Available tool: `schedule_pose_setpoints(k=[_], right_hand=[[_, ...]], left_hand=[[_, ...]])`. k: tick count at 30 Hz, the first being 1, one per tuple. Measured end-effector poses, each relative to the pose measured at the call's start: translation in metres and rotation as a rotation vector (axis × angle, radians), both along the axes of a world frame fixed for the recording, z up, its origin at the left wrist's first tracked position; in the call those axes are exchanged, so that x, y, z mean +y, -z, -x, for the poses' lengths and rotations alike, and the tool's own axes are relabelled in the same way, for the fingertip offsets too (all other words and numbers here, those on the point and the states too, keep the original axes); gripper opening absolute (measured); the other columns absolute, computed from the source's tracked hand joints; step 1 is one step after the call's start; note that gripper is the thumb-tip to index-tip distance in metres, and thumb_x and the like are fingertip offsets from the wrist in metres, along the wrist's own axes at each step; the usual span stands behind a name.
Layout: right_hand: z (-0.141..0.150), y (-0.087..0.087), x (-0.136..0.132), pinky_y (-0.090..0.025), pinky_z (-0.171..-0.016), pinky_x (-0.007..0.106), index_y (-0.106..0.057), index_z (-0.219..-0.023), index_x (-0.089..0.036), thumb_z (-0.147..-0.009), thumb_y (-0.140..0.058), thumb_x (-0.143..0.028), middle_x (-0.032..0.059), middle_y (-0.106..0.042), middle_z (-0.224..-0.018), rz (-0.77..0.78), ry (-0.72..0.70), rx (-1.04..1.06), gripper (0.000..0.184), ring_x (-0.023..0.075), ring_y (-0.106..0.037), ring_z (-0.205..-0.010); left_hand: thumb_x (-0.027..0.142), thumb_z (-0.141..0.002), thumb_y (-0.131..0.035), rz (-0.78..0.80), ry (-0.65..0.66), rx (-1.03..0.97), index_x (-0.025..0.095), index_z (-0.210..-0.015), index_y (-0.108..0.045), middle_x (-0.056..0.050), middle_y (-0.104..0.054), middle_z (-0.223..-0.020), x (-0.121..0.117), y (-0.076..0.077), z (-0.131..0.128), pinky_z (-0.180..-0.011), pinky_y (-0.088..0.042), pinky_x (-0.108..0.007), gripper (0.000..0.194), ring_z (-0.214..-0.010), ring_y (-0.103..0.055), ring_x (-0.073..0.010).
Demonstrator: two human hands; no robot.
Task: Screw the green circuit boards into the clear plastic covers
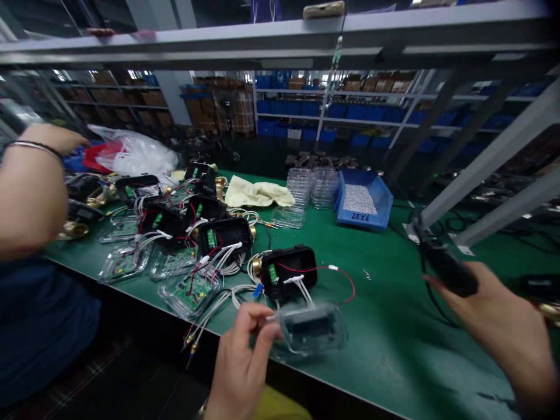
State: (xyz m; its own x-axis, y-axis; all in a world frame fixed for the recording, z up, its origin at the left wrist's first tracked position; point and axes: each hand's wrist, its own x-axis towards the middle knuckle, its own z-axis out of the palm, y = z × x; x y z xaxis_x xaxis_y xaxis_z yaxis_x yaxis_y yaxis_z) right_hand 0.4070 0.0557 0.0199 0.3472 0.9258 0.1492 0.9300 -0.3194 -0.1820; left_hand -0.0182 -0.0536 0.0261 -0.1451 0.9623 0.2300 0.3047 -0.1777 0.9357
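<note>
At the bench's front edge, my left hand [249, 350] is closed, thumb and fingers pinching the left end of a clear plastic cover [315, 329] with a dark module in it. Motion blurs the cover. Just behind it sits an open black housing [300, 262] with a green cylindrical battery [272, 273], white cables and a red wire. On the right, my right hand [494, 315] wraps around a black electric screwdriver [450, 268], its tip up by the metal frame. A thin black cord hangs beside it.
A blue bin [365, 201] of small metal screws stands behind, beside stacked clear covers [300, 186] and a yellow cloth [258, 192]. Several wired housings [225, 236] and covered circuit boards [190, 291] crowd the left. Another person's arm [32, 192] reaches in there. A shelf [219, 44] crosses overhead.
</note>
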Motion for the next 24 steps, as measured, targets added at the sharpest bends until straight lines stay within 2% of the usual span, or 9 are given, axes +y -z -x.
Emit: schedule_pose_setpoints(k=[2, 4, 8, 11, 15, 17, 18, 20, 24], right_hand=[[-0.008, 0.017, 0.000, -0.038, -0.055, 0.039, -0.053, -0.115, -0.034, -0.077, -0.047, -0.088, 0.0133, -0.065, -0.078, 0.120, -0.046, -0.048, 0.066, 0.0330, -0.059, -0.058], [-0.016, 0.036, -0.003, -0.041, -0.056, 0.039, -0.051, -0.114, -0.029, -0.082, -0.043, -0.084, 0.0136, -0.065, -0.081, 0.137, -0.124, -0.057, 0.064, 0.0325, -0.062, -0.062], [-0.032, 0.063, -0.011, -0.046, -0.073, 0.048, -0.051, -0.113, -0.020, -0.086, -0.034, -0.076, 0.0194, -0.062, -0.085, 0.061, -0.245, -0.140, 0.064, 0.0388, -0.063, -0.078], [-0.038, 0.066, -0.012, -0.045, -0.080, 0.054, -0.057, -0.110, -0.018, -0.087, -0.033, -0.075, 0.0213, -0.061, -0.085, 0.034, -0.290, -0.206, 0.066, 0.0428, -0.060, -0.082], [-0.009, 0.045, -0.002, -0.044, -0.086, 0.059, -0.063, -0.116, -0.013, -0.087, -0.036, -0.075, 0.0243, -0.060, -0.098, -0.021, -0.351, -0.191, 0.074, 0.0452, -0.058, -0.091], [0.030, 0.028, 0.002, -0.044, -0.096, 0.059, -0.063, -0.121, -0.012, -0.089, -0.043, -0.071, 0.0230, -0.059, -0.112, -0.040, -0.466, 0.029, 0.070, 0.0424, -0.057, -0.104], [0.053, 0.019, 0.003, -0.046, -0.100, 0.052, -0.062, -0.122, -0.016, -0.092, -0.042, -0.068, 0.0180, -0.060, -0.116, -0.021, -0.533, 0.127, 0.063, 0.0357, -0.058, -0.108], [0.103, 0.003, 0.005, -0.051, -0.097, 0.042, -0.061, -0.125, -0.024, -0.098, -0.043, -0.061, 0.0107, -0.060, -0.124, 0.170, -0.676, 0.414, 0.049, 0.0261, -0.060, -0.109], [0.179, -0.011, 0.016, -0.051, -0.102, 0.040, -0.028, -0.154, -0.026, -0.095, -0.060, -0.053, 0.0111, -0.059, -0.128, 0.478, -0.788, 1.182, 0.072, 0.0232, -0.062, -0.113]], left_hand=[[0.045, -0.099, -0.051, 0.199, -0.115, -0.262, 0.022, -0.093, -0.054, 0.003, -0.063, -0.068, 0.011, -0.010, 0.001, -0.053, -0.043, -0.018, 0.025, -0.057, -0.055, -0.0096], [0.052, -0.097, -0.053, 0.265, -0.154, -0.415, 0.020, -0.089, -0.053, 0.005, -0.061, -0.065, 0.021, -0.017, 0.002, -0.049, -0.039, -0.015, 0.033, -0.054, -0.050, -0.0075], [0.054, -0.094, -0.058, 0.244, -0.157, -0.426, 0.020, -0.090, -0.053, 0.006, -0.060, -0.064, 0.030, -0.026, 0.004, -0.052, -0.039, -0.014, 0.035, -0.056, -0.050, -0.0066], [0.053, -0.095, -0.056, 0.228, -0.151, -0.372, 0.020, -0.094, -0.053, 0.006, -0.061, -0.063, 0.028, -0.030, 0.005, -0.055, -0.041, -0.015, 0.033, -0.058, -0.052, -0.0072], [0.054, -0.095, -0.056, 0.224, -0.143, -0.353, 0.021, -0.096, -0.052, 0.006, -0.062, -0.063, 0.026, -0.031, 0.005, -0.054, -0.042, -0.016, 0.033, -0.056, -0.053, -0.0077], [0.054, -0.095, -0.056, 0.220, -0.137, -0.362, 0.021, -0.096, -0.051, 0.006, -0.062, -0.062, 0.026, -0.031, 0.005, -0.054, -0.042, -0.017, 0.034, -0.055, -0.053, -0.0080], [0.054, -0.095, -0.056, 0.218, -0.134, -0.364, 0.021, -0.095, -0.051, 0.006, -0.062, -0.062, 0.026, -0.032, 0.005, -0.055, -0.042, -0.017, 0.034, -0.055, -0.053, -0.0083], [0.054, -0.095, -0.055, 0.215, -0.117, -0.354, 0.021, -0.095, -0.051, 0.005, -0.062, -0.062, 0.024, -0.033, 0.006, -0.055, -0.043, -0.018, 0.033, -0.056, -0.053, -0.0092], [0.050, -0.098, -0.051, 0.175, -0.001, -0.209, 0.021, -0.093, -0.056, 0.002, -0.064, -0.065, 0.014, -0.036, 0.016, -0.061, -0.045, -0.022, 0.030, -0.062, -0.059, -0.0121]])
